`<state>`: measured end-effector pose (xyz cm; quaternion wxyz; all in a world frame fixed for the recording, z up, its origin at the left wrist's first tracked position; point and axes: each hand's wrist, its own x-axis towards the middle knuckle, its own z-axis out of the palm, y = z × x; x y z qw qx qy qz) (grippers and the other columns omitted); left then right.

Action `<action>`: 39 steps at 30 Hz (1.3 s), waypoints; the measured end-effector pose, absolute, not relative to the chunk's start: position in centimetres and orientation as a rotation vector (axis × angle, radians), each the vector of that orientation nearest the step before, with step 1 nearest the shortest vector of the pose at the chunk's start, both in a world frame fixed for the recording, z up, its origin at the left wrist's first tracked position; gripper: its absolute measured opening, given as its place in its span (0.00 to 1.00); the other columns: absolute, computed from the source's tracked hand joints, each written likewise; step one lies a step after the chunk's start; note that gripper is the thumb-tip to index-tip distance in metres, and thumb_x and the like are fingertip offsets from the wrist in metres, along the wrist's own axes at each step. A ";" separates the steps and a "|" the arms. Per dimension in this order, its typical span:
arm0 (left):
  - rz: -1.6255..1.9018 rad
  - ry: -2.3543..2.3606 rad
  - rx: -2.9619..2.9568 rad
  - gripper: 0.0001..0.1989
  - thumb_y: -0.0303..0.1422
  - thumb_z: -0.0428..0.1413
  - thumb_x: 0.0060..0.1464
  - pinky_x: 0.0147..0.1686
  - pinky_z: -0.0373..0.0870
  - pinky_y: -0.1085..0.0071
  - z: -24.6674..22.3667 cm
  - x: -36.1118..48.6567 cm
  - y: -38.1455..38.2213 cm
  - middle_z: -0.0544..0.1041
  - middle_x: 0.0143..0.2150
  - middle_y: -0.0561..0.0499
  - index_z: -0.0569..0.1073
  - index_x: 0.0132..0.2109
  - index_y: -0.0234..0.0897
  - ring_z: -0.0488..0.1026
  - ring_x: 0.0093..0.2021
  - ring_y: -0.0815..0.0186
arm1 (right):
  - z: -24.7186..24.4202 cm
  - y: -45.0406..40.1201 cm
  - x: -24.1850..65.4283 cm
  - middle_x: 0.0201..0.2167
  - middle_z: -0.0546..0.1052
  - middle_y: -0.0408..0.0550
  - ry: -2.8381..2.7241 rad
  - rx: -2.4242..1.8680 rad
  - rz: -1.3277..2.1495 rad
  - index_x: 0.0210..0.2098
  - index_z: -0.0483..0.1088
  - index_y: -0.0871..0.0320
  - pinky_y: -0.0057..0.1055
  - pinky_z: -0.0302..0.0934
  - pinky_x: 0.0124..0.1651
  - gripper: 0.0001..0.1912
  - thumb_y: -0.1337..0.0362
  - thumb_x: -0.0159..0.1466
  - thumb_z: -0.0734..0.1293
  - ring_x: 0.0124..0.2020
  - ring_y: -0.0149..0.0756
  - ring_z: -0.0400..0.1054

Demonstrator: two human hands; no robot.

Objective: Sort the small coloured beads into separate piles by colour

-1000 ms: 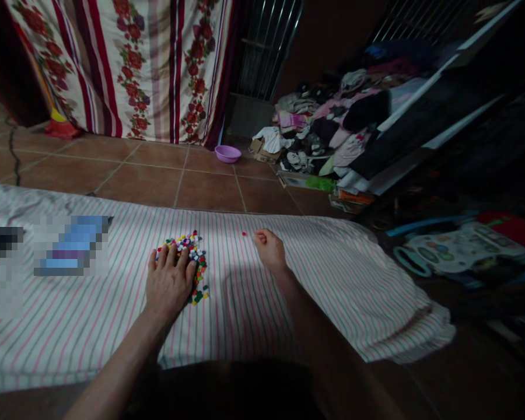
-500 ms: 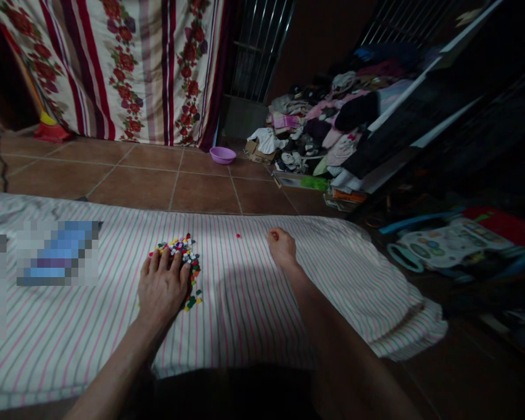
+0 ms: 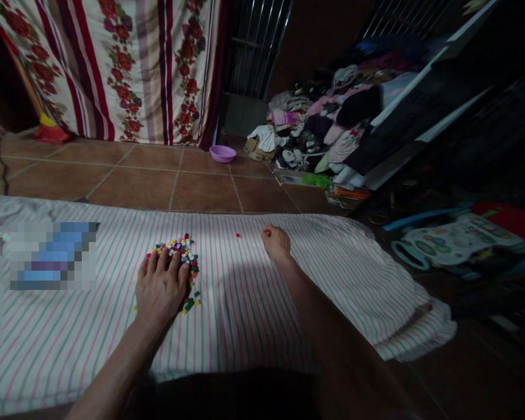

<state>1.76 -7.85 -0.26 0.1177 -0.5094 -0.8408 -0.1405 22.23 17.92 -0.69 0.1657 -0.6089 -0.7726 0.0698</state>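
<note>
My left hand (image 3: 160, 286) lies flat, palm down, over the near left part of a heap of small multicoloured pieces (image 3: 184, 252). Its fingers are slightly apart, and the pieces under the palm are hidden. To the right of the heap, one red piece (image 3: 238, 235) sits alone on the striped cloth (image 3: 245, 326). Just right of that red piece is my right hand (image 3: 276, 242), with its fingers curled closed. Whatever those fingers hold, if anything, cannot be made out.
A blurred-out blue rectangle (image 3: 56, 254) lies on the cloth at the left. Beyond the cloth, a purple basin (image 3: 223, 154) stands on the tiled floor (image 3: 135, 184). A pile of clothes (image 3: 315, 125) is at the back right, and a floral curtain (image 3: 149, 70) hangs at the back left.
My right hand has shifted slightly left, closer to the lone red piece, and stays closed. My left hand remains flat on the heap. The view has turned very slightly.
</note>
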 end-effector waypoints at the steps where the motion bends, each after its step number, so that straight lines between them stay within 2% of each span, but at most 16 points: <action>1: -0.415 -2.458 -1.485 0.25 0.39 0.44 0.64 0.63 0.59 0.49 -0.3 1.7 -7.8 0.71 0.63 0.36 0.75 0.58 0.31 0.64 0.66 0.45 | -0.7 17.9 22.2 0.39 0.81 0.50 -2.202 -1.736 0.205 0.40 0.79 0.57 0.27 0.59 0.40 0.11 0.66 0.66 0.64 0.40 0.37 0.73; 11: -0.432 -2.435 -1.477 0.25 0.40 0.43 0.64 0.63 0.60 0.48 -0.5 1.5 -7.9 0.72 0.62 0.37 0.76 0.57 0.33 0.66 0.64 0.45 | -0.9 18.2 22.2 0.36 0.82 0.50 -2.132 -1.769 0.275 0.38 0.79 0.57 0.26 0.62 0.40 0.11 0.68 0.62 0.64 0.40 0.37 0.75; 17: -0.448 -2.436 -1.501 0.25 0.41 0.43 0.64 0.63 0.60 0.48 -0.8 1.2 -8.0 0.72 0.63 0.36 0.76 0.57 0.33 0.65 0.65 0.44 | -0.8 17.8 22.6 0.34 0.80 0.49 -2.048 -1.699 0.247 0.41 0.78 0.57 0.28 0.63 0.41 0.13 0.69 0.59 0.65 0.37 0.37 0.74; 21: -0.472 -2.444 -1.496 0.25 0.39 0.43 0.65 0.64 0.60 0.48 -1.1 0.9 -8.1 0.72 0.63 0.37 0.75 0.58 0.33 0.65 0.65 0.44 | -0.4 16.1 21.1 0.35 0.79 0.49 -2.097 -1.490 0.249 0.39 0.77 0.57 0.29 0.63 0.42 0.11 0.70 0.59 0.65 0.37 0.36 0.72; 26: -0.503 -2.433 -1.515 0.24 0.38 0.42 0.65 0.63 0.61 0.48 -1.2 0.6 -8.4 0.71 0.63 0.37 0.74 0.59 0.35 0.65 0.65 0.45 | -0.3 12.2 16.9 0.33 0.78 0.45 -2.323 -1.073 0.587 0.37 0.78 0.56 0.28 0.64 0.42 0.11 0.70 0.59 0.65 0.33 0.32 0.70; 29: -0.513 -2.429 -1.512 0.24 0.38 0.42 0.65 0.63 0.61 0.48 -1.1 0.5 -8.6 0.71 0.63 0.36 0.75 0.58 0.34 0.65 0.65 0.44 | -0.6 9.8 14.4 0.35 0.78 0.46 -2.420 -0.909 0.708 0.40 0.78 0.56 0.28 0.64 0.43 0.12 0.72 0.60 0.66 0.35 0.32 0.71; 34: -0.509 -2.421 -1.539 0.24 0.37 0.42 0.65 0.65 0.60 0.49 -1.0 0.4 -8.9 0.70 0.64 0.36 0.75 0.58 0.34 0.63 0.67 0.46 | -1.1 7.2 11.7 0.39 0.77 0.46 -2.556 -0.811 0.745 0.43 0.78 0.55 0.28 0.64 0.45 0.13 0.73 0.60 0.68 0.37 0.32 0.71; 39: -0.546 -2.437 -1.553 0.23 0.38 0.43 0.65 0.65 0.58 0.46 -0.6 0.3 -9.2 0.70 0.64 0.37 0.75 0.58 0.35 0.62 0.67 0.46 | -1.4 6.6 11.1 0.39 0.76 0.45 -2.607 -0.831 0.697 0.40 0.78 0.55 0.27 0.63 0.45 0.09 0.71 0.62 0.68 0.36 0.31 0.70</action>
